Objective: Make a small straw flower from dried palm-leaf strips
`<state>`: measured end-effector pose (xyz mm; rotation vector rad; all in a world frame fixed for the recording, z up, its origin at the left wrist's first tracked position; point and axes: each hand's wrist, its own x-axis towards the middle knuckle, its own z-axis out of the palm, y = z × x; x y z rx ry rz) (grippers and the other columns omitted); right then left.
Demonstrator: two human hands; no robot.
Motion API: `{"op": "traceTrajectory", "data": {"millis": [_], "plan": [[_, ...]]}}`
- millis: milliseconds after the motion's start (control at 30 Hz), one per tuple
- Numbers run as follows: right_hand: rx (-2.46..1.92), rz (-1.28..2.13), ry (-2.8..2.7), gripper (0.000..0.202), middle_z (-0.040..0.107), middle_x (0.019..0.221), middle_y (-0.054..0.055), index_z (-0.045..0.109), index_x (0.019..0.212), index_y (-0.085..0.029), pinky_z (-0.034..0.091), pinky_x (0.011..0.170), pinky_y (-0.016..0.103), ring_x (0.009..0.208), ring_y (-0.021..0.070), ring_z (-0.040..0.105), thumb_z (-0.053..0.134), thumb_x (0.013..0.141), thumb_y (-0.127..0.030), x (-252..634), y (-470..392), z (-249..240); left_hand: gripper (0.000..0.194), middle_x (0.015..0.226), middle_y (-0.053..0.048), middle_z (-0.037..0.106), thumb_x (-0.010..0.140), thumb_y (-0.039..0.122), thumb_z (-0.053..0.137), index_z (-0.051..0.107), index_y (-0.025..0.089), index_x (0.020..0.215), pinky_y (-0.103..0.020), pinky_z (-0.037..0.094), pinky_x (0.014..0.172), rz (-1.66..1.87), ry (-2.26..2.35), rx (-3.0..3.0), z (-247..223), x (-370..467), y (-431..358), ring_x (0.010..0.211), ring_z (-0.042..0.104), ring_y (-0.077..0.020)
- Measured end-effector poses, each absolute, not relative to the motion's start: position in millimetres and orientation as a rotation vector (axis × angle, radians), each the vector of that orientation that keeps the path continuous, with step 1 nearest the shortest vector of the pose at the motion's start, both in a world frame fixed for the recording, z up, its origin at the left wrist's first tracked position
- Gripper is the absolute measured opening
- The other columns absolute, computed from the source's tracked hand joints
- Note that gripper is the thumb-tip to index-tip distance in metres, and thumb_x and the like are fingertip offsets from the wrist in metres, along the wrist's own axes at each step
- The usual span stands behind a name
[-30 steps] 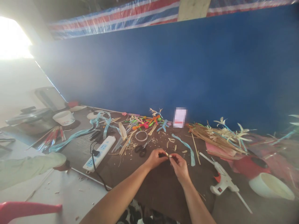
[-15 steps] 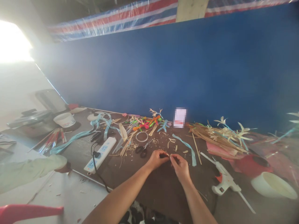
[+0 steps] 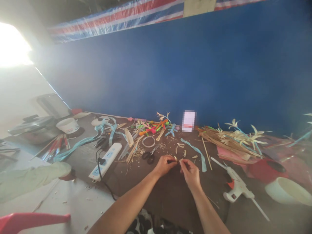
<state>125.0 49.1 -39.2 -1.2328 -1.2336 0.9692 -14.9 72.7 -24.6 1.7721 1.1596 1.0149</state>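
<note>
My left hand (image 3: 166, 165) is closed in a pinch above the dark table (image 3: 165, 201), with a small pale strip (image 3: 175, 158) showing at its fingertips. Close beside it, the thumb and forefinger of my right hand (image 3: 190, 173) are pinched together. What they hold, if anything, is too small to make out. Scissors (image 3: 149, 156) lie just beyond my left hand, near a ring of clear tape (image 3: 148, 141). Dry pale scraps (image 3: 180, 145) are scattered past my fingertips. A light blue ribbon (image 3: 197, 151) lies beyond my right hand.
A white glue gun (image 3: 240, 185) lies at right, near a white bowl (image 3: 287, 191) and dried leaves with pale flowers (image 3: 246, 136). A power strip (image 3: 106, 162) with a black cord sits at left. Colourful fuzzy stems (image 3: 153, 128) are heaped behind. Another person's sleeve (image 3: 36, 177) reaches in from the left.
My fingertips have drawn slightly apart, the right hand shifting a little right. The pale strip at my left fingertips shows more clearly. The view has shifted slightly.
</note>
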Motion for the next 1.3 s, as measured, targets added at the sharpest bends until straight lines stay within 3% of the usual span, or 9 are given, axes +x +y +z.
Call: {"op": "traceTrajectory", "data": {"millis": [667, 900, 1300], "plan": [[-1.298, 0.957, -1.376, 0.029, 0.044, 0.045, -0.004, 0.056, 0.075, -0.015, 0.035, 0.042, 0.02, 0.042, 0.0104, 0.043, 0.047, 0.074, -0.043, 125.1, 47.9, -36.2, 0.022, 0.079, -0.004, 0.063, 0.068, 0.035, 0.057, 0.066, 0.017, 0.077, -0.023, 0.041, 0.071, 0.987, 1.187, 1.761, -26.1, -15.1, 71.2, 0.077, 0.056, -0.0139], [-1.299, 0.916, -1.367, 0.032, 0.053, 0.051, 0.0, 0.057, 0.071, -0.015, 0.037, 0.043, 0.021, 0.045, 0.0121, 0.047, 0.048, 0.071, -0.046, 123.6, 48.1, -32.9, 0.022, 0.08, -0.004, 0.063, 0.068, 0.035, 0.056, 0.065, 0.017, 0.076, -0.024, 0.041, 0.072, 0.971, 1.233, 1.763, -27.7, -14.8, 71.8, 0.077, 0.056, -0.0147], [-1.247, 0.985, -1.2, 0.027, 0.048, 0.045, -0.004, 0.054, 0.073, -0.017, 0.036, 0.04, 0.019, 0.04, 0.0097, 0.044, 0.05, 0.072, -0.043, 124.7, 47.2, -33.8, 0.023, 0.078, -0.003, 0.064, 0.071, 0.034, 0.053, 0.064, 0.015, 0.076, -0.023, 0.04, 0.072, 0.957, 1.225, 1.762, -23.0, -15.2, 71.8, 0.075, 0.056, -0.0144]]}}
